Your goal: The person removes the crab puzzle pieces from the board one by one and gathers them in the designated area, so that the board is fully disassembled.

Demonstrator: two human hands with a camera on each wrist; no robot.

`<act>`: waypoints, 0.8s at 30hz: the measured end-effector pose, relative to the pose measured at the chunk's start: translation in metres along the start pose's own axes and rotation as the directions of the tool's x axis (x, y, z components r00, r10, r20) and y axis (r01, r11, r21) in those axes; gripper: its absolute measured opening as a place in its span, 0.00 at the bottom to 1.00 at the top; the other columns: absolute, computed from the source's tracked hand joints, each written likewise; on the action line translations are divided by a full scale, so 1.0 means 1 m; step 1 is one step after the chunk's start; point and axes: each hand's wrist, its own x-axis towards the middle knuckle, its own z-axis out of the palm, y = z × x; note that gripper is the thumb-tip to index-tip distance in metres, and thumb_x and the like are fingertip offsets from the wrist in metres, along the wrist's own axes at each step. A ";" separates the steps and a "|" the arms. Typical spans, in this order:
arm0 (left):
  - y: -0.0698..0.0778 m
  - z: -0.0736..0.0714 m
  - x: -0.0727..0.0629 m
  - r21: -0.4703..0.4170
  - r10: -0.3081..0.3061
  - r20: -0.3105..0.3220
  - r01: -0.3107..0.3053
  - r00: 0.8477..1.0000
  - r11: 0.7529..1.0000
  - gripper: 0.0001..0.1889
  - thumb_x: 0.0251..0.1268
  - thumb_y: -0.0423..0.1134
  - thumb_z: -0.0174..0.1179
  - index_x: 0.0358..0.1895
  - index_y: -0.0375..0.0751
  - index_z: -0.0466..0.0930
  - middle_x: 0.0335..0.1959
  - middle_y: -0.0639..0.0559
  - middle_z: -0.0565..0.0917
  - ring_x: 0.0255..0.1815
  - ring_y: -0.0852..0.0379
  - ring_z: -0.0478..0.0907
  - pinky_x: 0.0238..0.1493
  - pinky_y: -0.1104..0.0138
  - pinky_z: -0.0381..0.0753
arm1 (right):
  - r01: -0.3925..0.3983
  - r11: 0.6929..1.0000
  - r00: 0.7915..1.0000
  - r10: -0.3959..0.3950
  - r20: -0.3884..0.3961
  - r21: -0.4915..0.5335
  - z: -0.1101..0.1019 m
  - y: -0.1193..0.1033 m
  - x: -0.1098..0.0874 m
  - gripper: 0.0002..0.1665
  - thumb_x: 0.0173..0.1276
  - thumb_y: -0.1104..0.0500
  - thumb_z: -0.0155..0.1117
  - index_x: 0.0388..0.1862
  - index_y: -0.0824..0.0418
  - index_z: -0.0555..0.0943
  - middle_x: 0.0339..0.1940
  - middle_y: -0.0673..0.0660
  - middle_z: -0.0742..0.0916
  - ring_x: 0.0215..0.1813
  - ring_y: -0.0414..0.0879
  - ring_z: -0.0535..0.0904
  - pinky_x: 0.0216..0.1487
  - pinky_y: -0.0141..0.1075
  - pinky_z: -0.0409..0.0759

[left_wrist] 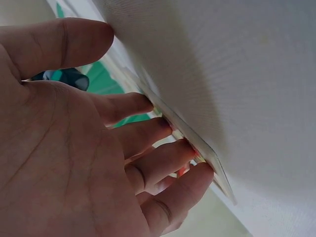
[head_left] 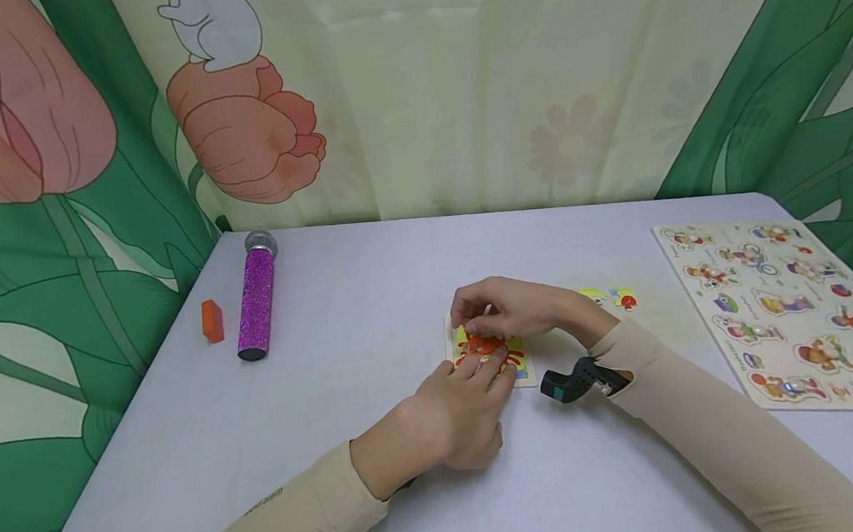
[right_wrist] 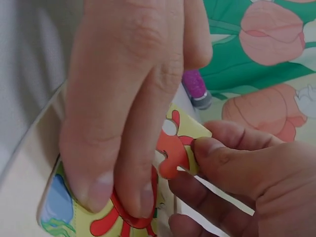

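Note:
A small jigsaw puzzle (head_left: 527, 372) with a red crab on yellow lies in its pale tray (right_wrist: 29, 173) on the table. The fingers of my left hand (head_left: 457, 418) press down on its near part, almost straight; the left wrist view shows the fingertips along the tray's edge, the thumb apart. Over the far part, my right hand (head_left: 516, 305) pinches a puzzle piece (right_wrist: 183, 143) between thumb and fingers. That piece is yellow with an orange-red shape and a white eye. It is tilted beside the laid pieces; the right wrist view does not show whether it touches them.
More yellow puzzle pieces (head_left: 623, 298) lie behind my right forearm. A large board with cartoon figures (head_left: 814, 311) covers the table's right side. To the left are a purple glittery microphone (head_left: 258, 300) and an orange block (head_left: 212, 321). A printed curtain (head_left: 443, 89) hangs behind the table.

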 end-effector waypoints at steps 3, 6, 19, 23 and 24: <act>0.000 0.000 0.000 0.000 0.001 -0.004 -0.001 1.000 1.000 0.38 0.76 0.58 0.48 0.84 0.51 0.51 0.85 0.55 0.49 0.83 0.53 0.51 0.73 0.56 0.66 | 0.005 1.000 0.999 -0.006 -0.040 -0.007 -0.002 -0.002 -0.004 0.07 0.77 0.64 0.60 0.48 0.56 0.82 0.40 0.50 0.85 0.43 0.47 0.81 0.51 0.39 0.81; 0.000 0.001 0.000 0.001 0.000 -0.006 0.000 1.000 1.000 0.38 0.76 0.58 0.48 0.83 0.51 0.51 0.85 0.55 0.50 0.82 0.53 0.53 0.72 0.56 0.67 | 0.001 1.000 0.998 -0.001 -0.070 -0.003 -0.006 -0.004 -0.009 0.07 0.77 0.65 0.60 0.50 0.58 0.82 0.41 0.51 0.85 0.41 0.50 0.81 0.48 0.38 0.80; -0.001 0.003 0.000 -0.015 0.012 -0.038 -0.012 0.999 1.000 0.37 0.76 0.56 0.47 0.83 0.50 0.53 0.85 0.54 0.52 0.81 0.52 0.55 0.73 0.56 0.66 | 0.000 0.997 0.995 0.008 -0.098 0.081 -0.011 -0.003 -0.025 0.09 0.78 0.64 0.61 0.53 0.64 0.81 0.42 0.55 0.84 0.38 0.56 0.84 0.47 0.39 0.84; -0.002 0.004 -0.001 -0.011 0.015 -0.059 -0.016 0.998 1.000 0.36 0.76 0.56 0.48 0.83 0.50 0.54 0.84 0.54 0.54 0.80 0.51 0.57 0.72 0.57 0.67 | -0.011 0.995 0.992 0.023 -0.124 0.095 -0.015 -0.006 -0.033 0.09 0.77 0.64 0.62 0.52 0.65 0.82 0.45 0.57 0.85 0.40 0.56 0.86 0.49 0.40 0.84; -0.002 0.004 -0.002 -0.010 0.016 -0.063 -0.017 0.998 1.000 0.36 0.76 0.56 0.48 0.83 0.50 0.54 0.84 0.54 0.54 0.80 0.51 0.57 0.72 0.57 0.67 | -0.018 0.996 0.991 0.029 -0.130 0.087 -0.016 -0.006 -0.035 0.09 0.77 0.64 0.62 0.52 0.65 0.82 0.46 0.57 0.86 0.41 0.55 0.86 0.50 0.40 0.84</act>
